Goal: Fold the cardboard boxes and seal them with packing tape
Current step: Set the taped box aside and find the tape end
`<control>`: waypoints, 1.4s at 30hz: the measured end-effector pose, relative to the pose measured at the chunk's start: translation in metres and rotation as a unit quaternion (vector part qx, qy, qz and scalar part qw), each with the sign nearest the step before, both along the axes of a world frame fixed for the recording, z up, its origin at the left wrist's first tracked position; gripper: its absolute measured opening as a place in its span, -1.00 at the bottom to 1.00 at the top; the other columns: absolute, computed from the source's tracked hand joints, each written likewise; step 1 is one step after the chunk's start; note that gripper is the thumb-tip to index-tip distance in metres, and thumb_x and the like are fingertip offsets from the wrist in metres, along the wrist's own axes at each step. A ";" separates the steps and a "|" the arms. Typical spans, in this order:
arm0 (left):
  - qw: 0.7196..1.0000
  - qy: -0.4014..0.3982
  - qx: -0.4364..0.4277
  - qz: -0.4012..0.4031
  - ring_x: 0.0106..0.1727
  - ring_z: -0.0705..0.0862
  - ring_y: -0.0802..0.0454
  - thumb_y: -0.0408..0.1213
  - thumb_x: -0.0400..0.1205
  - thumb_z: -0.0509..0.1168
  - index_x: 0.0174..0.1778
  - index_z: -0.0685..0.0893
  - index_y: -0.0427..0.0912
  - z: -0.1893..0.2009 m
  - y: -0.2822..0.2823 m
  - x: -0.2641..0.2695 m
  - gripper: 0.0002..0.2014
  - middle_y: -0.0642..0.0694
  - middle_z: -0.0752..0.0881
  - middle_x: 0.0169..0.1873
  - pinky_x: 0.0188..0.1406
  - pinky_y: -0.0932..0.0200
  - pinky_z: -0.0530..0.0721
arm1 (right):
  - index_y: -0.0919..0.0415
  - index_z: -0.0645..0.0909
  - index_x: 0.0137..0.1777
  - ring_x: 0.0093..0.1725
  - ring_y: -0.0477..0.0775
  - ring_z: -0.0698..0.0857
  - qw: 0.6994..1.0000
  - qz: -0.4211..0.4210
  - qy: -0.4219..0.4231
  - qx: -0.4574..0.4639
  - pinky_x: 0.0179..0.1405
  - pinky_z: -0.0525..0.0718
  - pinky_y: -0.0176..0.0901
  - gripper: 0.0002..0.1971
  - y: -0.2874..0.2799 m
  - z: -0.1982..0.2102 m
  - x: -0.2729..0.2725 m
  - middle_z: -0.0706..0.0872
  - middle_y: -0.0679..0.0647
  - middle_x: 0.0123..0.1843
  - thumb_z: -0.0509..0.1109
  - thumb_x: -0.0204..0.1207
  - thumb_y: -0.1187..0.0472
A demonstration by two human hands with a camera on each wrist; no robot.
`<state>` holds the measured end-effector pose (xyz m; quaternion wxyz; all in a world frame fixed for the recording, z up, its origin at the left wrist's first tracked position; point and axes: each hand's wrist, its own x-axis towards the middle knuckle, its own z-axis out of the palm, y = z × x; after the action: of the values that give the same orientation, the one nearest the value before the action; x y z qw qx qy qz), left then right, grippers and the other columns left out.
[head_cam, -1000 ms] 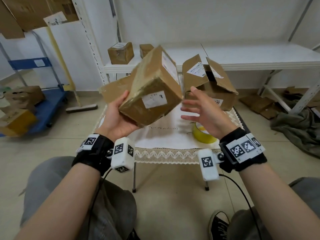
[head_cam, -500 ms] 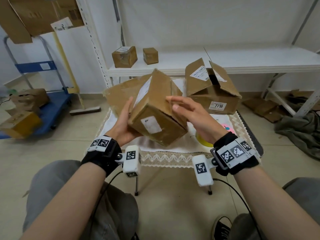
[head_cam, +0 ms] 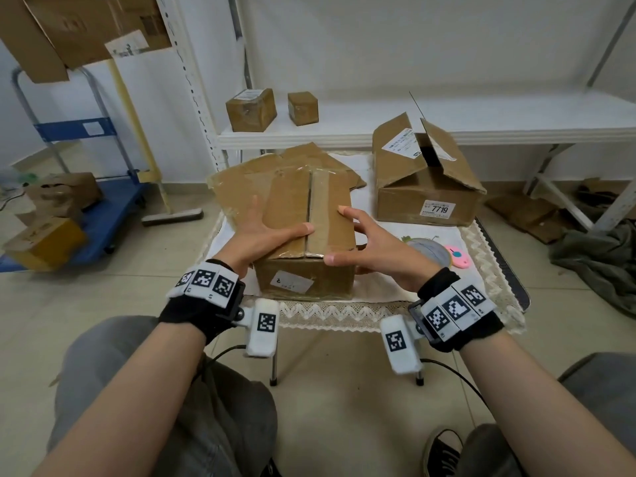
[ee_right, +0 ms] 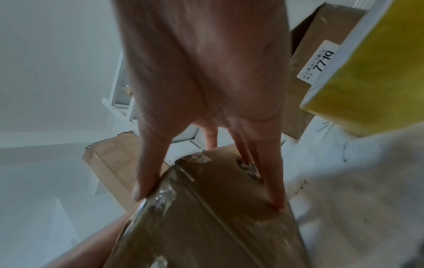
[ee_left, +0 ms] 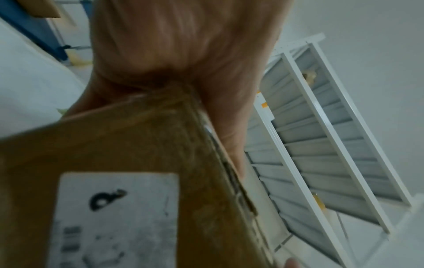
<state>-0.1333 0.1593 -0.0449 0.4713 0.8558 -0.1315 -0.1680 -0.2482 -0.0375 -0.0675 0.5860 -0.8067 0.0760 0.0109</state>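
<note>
A closed cardboard box (head_cam: 323,215) stands on the small table, its taped seam facing up and a white label on its near face. My left hand (head_cam: 272,232) lies against the box's left side, thumb stretched across the top. My right hand (head_cam: 371,242) touches the right side with spread, straight fingers, its thumb on the near top corner. In the left wrist view the box (ee_left: 137,163) fills the frame below my left hand (ee_left: 183,63). In the right wrist view my right hand's fingertips (ee_right: 275,199) press the box (ee_right: 218,208).
A yellow tape roll (head_cam: 426,251) and a pink cutter (head_cam: 457,255) lie on the lace cloth (head_cam: 344,315) to the right. An open box labelled 7719 (head_cam: 423,197) stands behind them. Flat cardboard (head_cam: 237,184) lies behind the box. Two small boxes (head_cam: 251,110) sit on the shelf.
The box was up in the air and tilted, held by my left hand. It has come down flat onto the table, and both hands now rest against its sides.
</note>
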 end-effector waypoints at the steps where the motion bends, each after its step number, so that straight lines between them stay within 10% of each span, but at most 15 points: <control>1: 1.000 -0.021 0.011 -0.002 0.25 0.61 -0.01 0.20 0.30 0.64 0.74 -0.02 0.09 0.000 -0.002 -0.001 0.23 0.08 0.44 0.25 0.22 0.01 0.66 | -0.27 0.13 0.70 0.23 0.04 0.76 1.000 0.005 0.001 -0.003 0.20 0.77 0.09 0.03 0.000 0.000 0.000 0.35 -0.18 0.52 0.71 0.35 -0.01; 4: 0.999 -0.033 0.027 -0.012 0.27 0.62 -0.03 0.21 0.27 0.65 0.72 0.09 0.07 0.003 -0.007 -0.003 0.19 0.07 0.52 0.34 0.34 -0.09 0.65 | -0.29 0.08 0.72 0.24 0.06 0.76 1.000 0.013 0.009 -0.007 0.26 0.75 0.23 0.06 0.000 -0.001 0.001 0.33 -0.19 0.57 0.70 0.34 -0.05; 10: 0.999 -0.011 0.050 -0.015 -0.04 0.65 0.08 -0.01 0.45 0.58 0.75 0.06 0.02 0.014 -0.013 -0.004 0.05 -0.15 0.52 0.47 -0.06 0.08 0.70 | -0.19 -0.16 0.77 0.33 0.03 0.67 0.996 -0.026 0.050 0.071 0.07 0.80 0.05 0.17 -0.001 -0.009 0.002 0.44 0.02 0.65 0.57 0.34 -0.28; 15: 0.999 -0.027 0.023 0.027 -0.06 0.69 0.11 -0.03 0.44 0.58 0.70 0.19 -0.05 0.011 -0.008 -0.007 -0.03 0.01 0.68 0.13 0.03 0.06 0.73 | -0.03 0.22 0.69 0.07 0.14 0.82 0.991 -0.033 0.077 0.101 0.25 0.75 0.11 -0.16 -0.006 -0.014 0.005 0.80 0.04 0.27 0.52 0.50 -0.21; 18: 0.999 -0.035 0.007 0.029 -0.15 0.65 0.20 -0.06 0.48 0.56 0.66 0.25 -0.09 0.013 -0.004 -0.008 -0.11 0.11 0.66 -0.11 -0.16 0.20 0.67 | -0.12 0.22 0.67 -0.19 -0.01 0.74 0.992 -0.051 0.040 0.105 0.03 0.69 0.02 -0.22 -0.005 -0.011 0.006 0.78 0.13 0.23 0.53 0.53 -0.14; 23: 0.999 -0.033 0.015 0.003 0.22 0.65 -0.04 0.03 0.39 0.60 0.59 0.28 -0.04 0.020 -0.005 0.000 -0.09 -0.06 0.63 0.24 0.30 -0.08 0.64 | -0.21 0.23 0.67 0.02 0.03 0.71 0.992 -0.079 -0.007 0.102 0.05 0.64 0.01 -0.10 -0.009 -0.003 0.008 0.72 0.11 0.32 0.62 0.37 -0.14; 29: 0.998 -0.054 0.019 0.000 0.17 0.68 0.00 0.21 0.15 0.55 0.51 0.33 -0.04 0.025 -0.014 -0.004 0.02 -0.02 0.66 0.18 0.26 -0.10 0.66 | -0.17 0.24 0.69 0.14 0.02 0.71 0.988 -0.105 -0.035 0.106 0.13 0.62 -0.05 -0.02 -0.011 0.000 0.011 0.67 0.07 0.32 0.64 0.29 -0.18; 31: 0.998 -0.054 0.011 -0.007 0.06 0.71 0.04 0.18 0.25 0.53 0.42 0.39 -0.07 0.026 -0.016 -0.004 -0.13 0.01 0.67 0.08 0.14 -0.03 0.68 | -0.17 0.27 0.68 0.23 0.08 0.71 0.987 -0.116 -0.033 0.103 0.22 0.66 0.00 0.04 -0.012 0.000 0.012 0.66 0.07 0.35 0.64 0.17 -0.24; 35: 0.994 -0.041 -0.098 0.005 -0.34 0.75 0.09 -0.06 0.61 0.30 0.01 0.58 -0.23 0.034 -0.014 -0.001 -0.73 0.04 0.75 -0.20 -0.40 0.17 0.68 | 0.00 0.41 0.59 -0.03 -0.07 0.69 0.971 -0.174 -0.033 0.158 -0.29 0.61 -0.36 -0.34 -0.024 0.000 0.011 0.70 0.04 0.27 0.55 0.51 0.05; 42: 0.980 0.005 -0.191 0.057 -0.21 0.65 0.00 -0.30 0.67 0.22 -0.08 0.56 -0.16 0.058 -0.015 0.011 -0.96 -0.08 0.64 -0.24 -0.29 0.19 0.69 | -0.06 0.40 0.62 0.26 0.04 0.75 0.966 -0.160 -0.039 0.198 0.18 0.76 0.03 -0.17 -0.030 0.001 0.012 0.72 0.08 0.37 0.46 0.42 -0.41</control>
<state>-0.1226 0.1446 0.0133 0.6357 0.7551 -0.1096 -0.1168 -0.2358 -0.0678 -0.0669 0.7305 -0.6518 0.1778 -0.0995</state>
